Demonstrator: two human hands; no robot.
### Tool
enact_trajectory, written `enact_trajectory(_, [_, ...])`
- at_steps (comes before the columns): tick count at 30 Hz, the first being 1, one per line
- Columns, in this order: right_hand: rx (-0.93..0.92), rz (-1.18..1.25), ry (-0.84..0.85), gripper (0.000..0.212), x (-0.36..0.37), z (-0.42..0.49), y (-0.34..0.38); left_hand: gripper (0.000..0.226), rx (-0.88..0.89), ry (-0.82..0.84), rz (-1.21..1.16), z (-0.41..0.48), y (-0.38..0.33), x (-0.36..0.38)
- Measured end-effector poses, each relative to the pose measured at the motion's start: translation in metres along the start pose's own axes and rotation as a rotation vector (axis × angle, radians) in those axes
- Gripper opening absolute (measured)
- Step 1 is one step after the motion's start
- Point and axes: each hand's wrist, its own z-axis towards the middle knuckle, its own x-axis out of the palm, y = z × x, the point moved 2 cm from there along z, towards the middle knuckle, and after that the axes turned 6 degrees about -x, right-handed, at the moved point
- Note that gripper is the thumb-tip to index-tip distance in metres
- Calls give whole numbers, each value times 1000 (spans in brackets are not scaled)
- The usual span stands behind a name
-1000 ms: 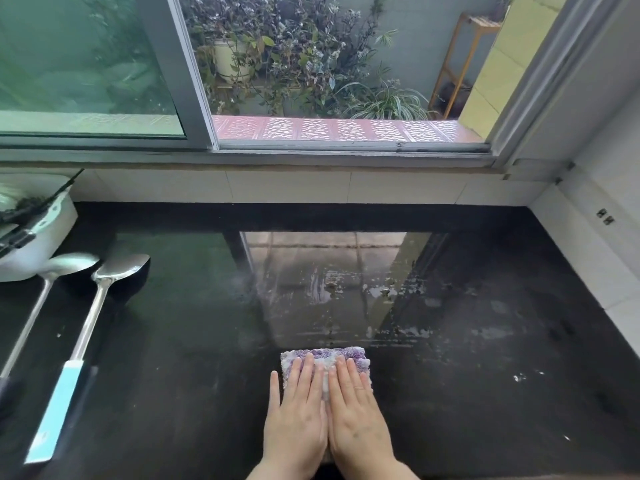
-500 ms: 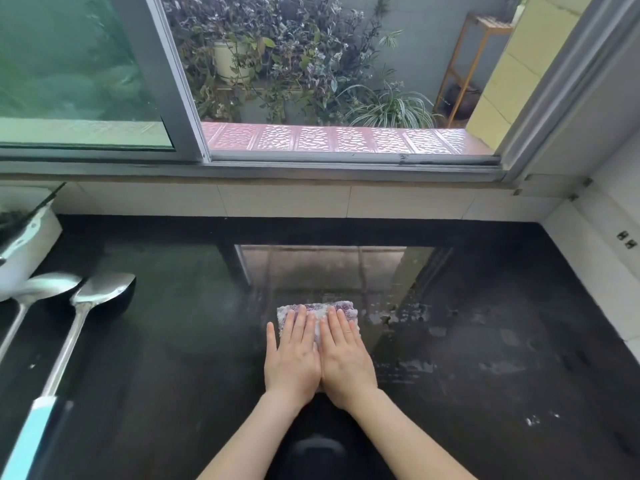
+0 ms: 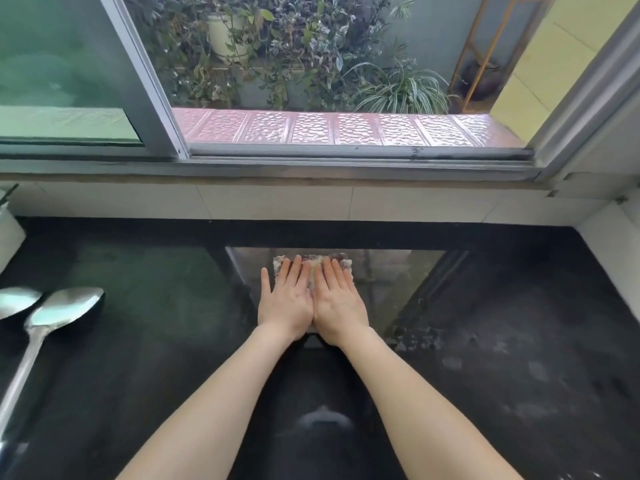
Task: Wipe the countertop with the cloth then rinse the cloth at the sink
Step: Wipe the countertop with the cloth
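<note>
A purple and white cloth lies flat on the black countertop, far out toward the back wall. My left hand and my right hand lie side by side on it, fingers straight, pressing it down. Only the cloth's far edge and corners show beyond my fingertips. Both forearms are stretched out over the counter. Wet streaks and pale smears show on the surface to the right of the cloth. No sink is in view.
Two long-handled metal ladles lie on the counter at the left. A white tiled backsplash and a window sill run along the back. A white wall closes the counter's right end. A white vessel's edge shows far left.
Both hands have pushed the cloth away from me, from near the front edge to close to the back of the counter. My arms have stretched out.
</note>
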Motion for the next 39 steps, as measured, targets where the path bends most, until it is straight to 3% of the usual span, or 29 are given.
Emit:
enact_trajectory(4, [10,35,7,92,-5,30,-14,69,56,15,38,34,1,-8])
enact_trajectory(7, [-9,31,-16,88,-10,47,-24,83,58,10,43,52,1,-8])
enact_trajectory(13, [-13,62,-54,69,-14,69,-37,55,26,-33,-18,79,-2,-7])
enact_trajectory(18, [-15,62,-25,58,-18,78,-48,55,9,-10,-3,94,-6,-7])
enact_trajectory(32, [1,-13,27,55,-29,64,-104,57,89,25,-36,105,-59,-12])
enact_trajectory(39, [69,70,1,54,-31,40,-119,55,150,-32,-30,86,-83,0])
